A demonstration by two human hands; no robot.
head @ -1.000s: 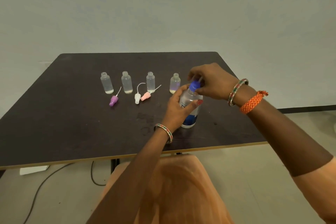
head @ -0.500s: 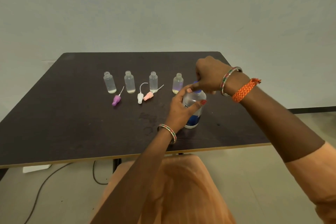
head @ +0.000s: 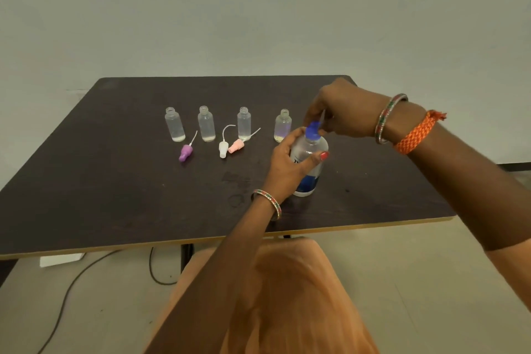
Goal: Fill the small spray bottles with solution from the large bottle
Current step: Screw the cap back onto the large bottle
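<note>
The left hand (head: 287, 165) grips the big bottle (head: 309, 164), upright near the table's (head: 86, 181) front right; the right hand (head: 339, 115) pinches its blue cap (head: 312, 130) (fingertips partly hidden); a jerky twist could tip it, spilling solution toward the nearest small bottle (head: 283, 126).

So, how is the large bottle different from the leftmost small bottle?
The large bottle is bigger and carries a blue label; the leftmost small bottle is plain. The large bottle has a blue cap; the small one's neck is open. The left hand holds the large bottle; the small one stands free. Both are clear and upright.
</note>
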